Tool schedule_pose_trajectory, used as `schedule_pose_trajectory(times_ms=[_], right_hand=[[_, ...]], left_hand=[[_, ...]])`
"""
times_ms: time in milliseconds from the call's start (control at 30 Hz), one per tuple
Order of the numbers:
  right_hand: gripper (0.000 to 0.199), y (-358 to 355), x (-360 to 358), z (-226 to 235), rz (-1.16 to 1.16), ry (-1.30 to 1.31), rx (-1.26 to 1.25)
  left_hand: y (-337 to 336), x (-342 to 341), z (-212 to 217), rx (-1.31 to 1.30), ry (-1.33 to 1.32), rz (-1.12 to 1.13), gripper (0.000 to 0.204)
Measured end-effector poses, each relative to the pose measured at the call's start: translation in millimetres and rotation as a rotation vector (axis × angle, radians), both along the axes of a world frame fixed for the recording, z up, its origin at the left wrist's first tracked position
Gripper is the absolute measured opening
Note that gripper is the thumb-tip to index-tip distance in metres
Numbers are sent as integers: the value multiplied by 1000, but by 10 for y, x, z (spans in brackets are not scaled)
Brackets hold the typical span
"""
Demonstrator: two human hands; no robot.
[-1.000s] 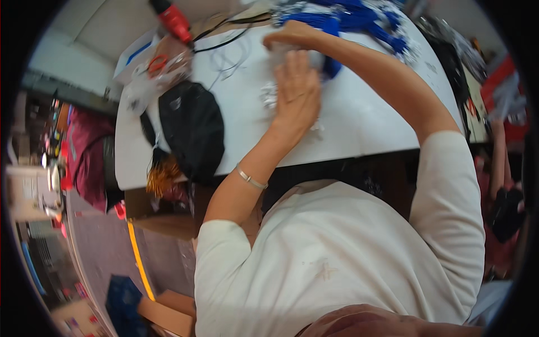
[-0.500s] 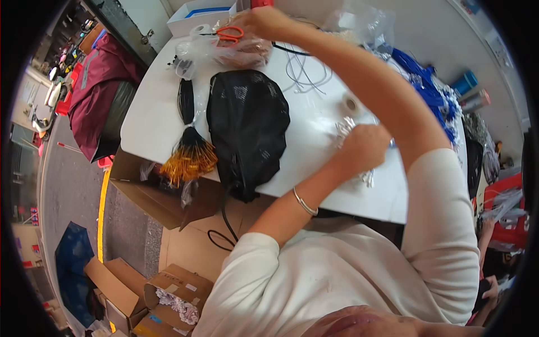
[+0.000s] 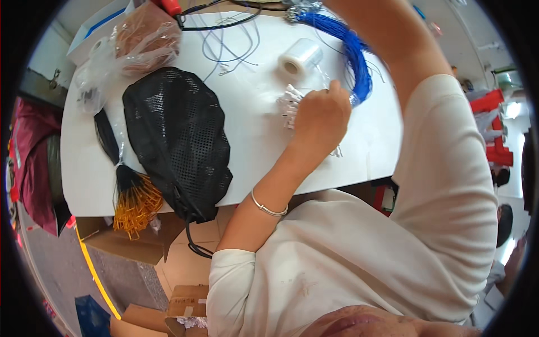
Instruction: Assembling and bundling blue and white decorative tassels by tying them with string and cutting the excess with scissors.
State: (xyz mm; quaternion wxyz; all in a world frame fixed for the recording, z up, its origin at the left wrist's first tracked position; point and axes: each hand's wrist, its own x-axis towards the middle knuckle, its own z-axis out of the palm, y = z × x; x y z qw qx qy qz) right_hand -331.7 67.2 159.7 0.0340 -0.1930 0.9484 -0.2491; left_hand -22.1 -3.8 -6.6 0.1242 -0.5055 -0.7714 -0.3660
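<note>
On the table (image 3: 252,135) a bag (image 3: 137,58) holds brown contents (image 3: 147,33); left fingers (image 3: 337,95) clench white-ended cords (image 3: 289,104), right fingers unseen

We see bright, fairly even light across the white surface (image 3: 252,140) around the left hand (image 3: 323,115), with only soft, faint shadows; we cannot place its main source. Highlights glint on the clear film roll (image 3: 306,56) just beyond that hand and on the plastic bag (image 3: 149,42) to its far left. Well to its right, a white patch (image 3: 514,109) glares, washed out. The right forearm (image 3: 387,28) looks smeared by motion blur. Fisheye curvature bends the outer edges, black fills the corners, and distant background detail turns mushy.
</note>
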Motion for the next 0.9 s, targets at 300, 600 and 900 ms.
schedule_pose_trajectory(times_ms=[300,600,900], right_hand=[[52,1180,2296,198,-121,-633,513],[48,290,2327,-162,-74,-614,532],[44,307,2293,-297,-41,-618,558]], left_hand=[[-5,133,-41,-87,173,201,9],[4,100,-54,-3,189,201,4],[-11,104,-33,-15,191,195,4]])
